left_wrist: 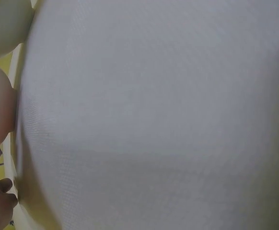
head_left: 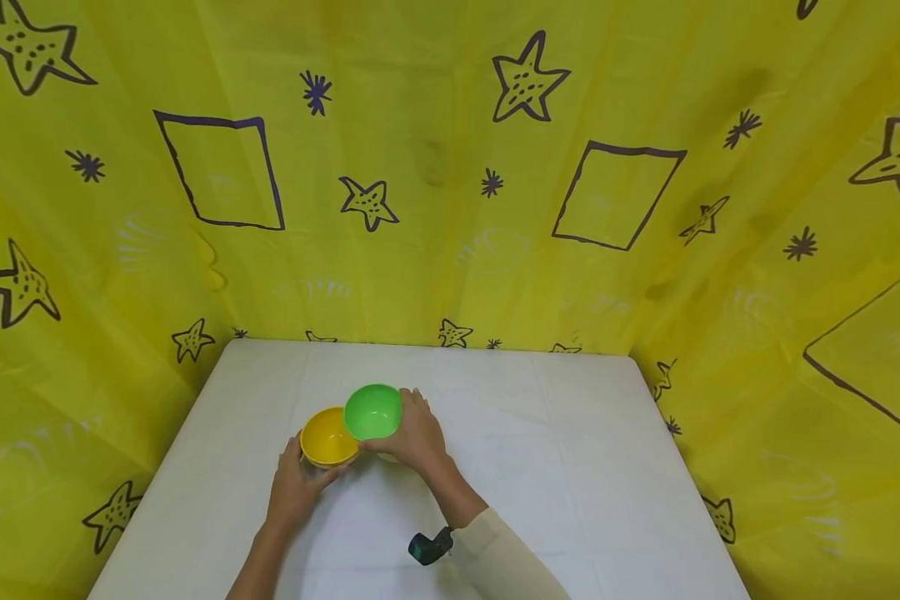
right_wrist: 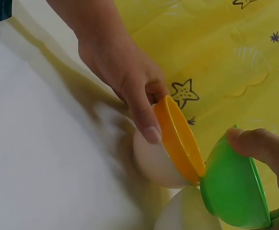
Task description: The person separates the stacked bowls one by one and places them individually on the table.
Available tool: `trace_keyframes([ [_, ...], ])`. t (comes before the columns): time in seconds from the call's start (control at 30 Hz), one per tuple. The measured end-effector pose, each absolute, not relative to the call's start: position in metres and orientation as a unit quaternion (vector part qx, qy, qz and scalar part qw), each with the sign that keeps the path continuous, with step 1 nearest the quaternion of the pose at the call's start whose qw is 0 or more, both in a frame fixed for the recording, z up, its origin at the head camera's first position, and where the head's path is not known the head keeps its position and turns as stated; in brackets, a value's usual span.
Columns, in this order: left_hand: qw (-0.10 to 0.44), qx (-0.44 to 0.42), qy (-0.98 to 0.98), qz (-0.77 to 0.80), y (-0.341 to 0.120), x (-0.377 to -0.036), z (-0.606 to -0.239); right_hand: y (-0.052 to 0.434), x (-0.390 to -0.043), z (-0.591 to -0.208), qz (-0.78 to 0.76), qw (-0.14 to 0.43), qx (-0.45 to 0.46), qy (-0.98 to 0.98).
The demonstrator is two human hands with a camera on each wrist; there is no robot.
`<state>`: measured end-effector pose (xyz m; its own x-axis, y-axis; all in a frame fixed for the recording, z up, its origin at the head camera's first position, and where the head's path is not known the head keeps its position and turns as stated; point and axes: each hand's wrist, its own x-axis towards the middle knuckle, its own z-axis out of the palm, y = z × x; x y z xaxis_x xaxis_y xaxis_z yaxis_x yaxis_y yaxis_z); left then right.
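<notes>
A person sits at a white table (head_left: 570,467) with a bright yellow cloth with stars and squares drawn on it (head_left: 450,208) hanging all around. The left hand (head_left: 294,492) holds a round yellow plastic bowl (head_left: 327,437) by its near edge. In the right wrist view the thumb of this hand lies over the rim of the yellow bowl (right_wrist: 178,139), and the other fingers are tucked behind it, so the hand is curled around the bowl. The right hand (head_left: 414,433) holds a round green plastic bowl (head_left: 372,411). Its fingers wrap around the far side and its thumb presses on the rim, as the right wrist view shows on the green bowl (right_wrist: 233,189). The green bowl is tipped up, so its open side faces the head camera. It sits just to the right of the yellow bowl, and their edges touch. Both bowls are near the middle of the table, a bit to the left. In the right wrist view there are also two pale whitish bowls. One sits under the yellow bowl (right_wrist: 154,163), and one is lower down by the green bowl (right_wrist: 185,213). A dark green wrist camera (head_left: 429,547) is strapped on the right arm, next to a cream sleeve (head_left: 502,558). The left wrist view shows mostly the white table top, very close and blurry.
</notes>
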<state>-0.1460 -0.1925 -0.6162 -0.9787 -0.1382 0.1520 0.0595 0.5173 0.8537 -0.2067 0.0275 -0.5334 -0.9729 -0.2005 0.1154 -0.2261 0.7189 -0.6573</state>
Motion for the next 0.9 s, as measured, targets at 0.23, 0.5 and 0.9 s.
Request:
trace_keyframes([
  [0.23,0.109,0.019,-0.866,-0.487,-0.192,-0.146,-0.617,0.037,-0.204,-0.535,0.372,0.011,0.099,-0.923],
  [0.5,0.086,0.03,-0.87,-0.485,-0.194,-0.147,-0.617,0.047,-0.204,-0.534,0.402,0.02,0.075,-0.912],
  [0.9,0.07,0.045,-0.874,-0.478,-0.193,-0.147,-0.616,0.064,-0.206,-0.536,0.41,0.038,0.036,-0.911],
])
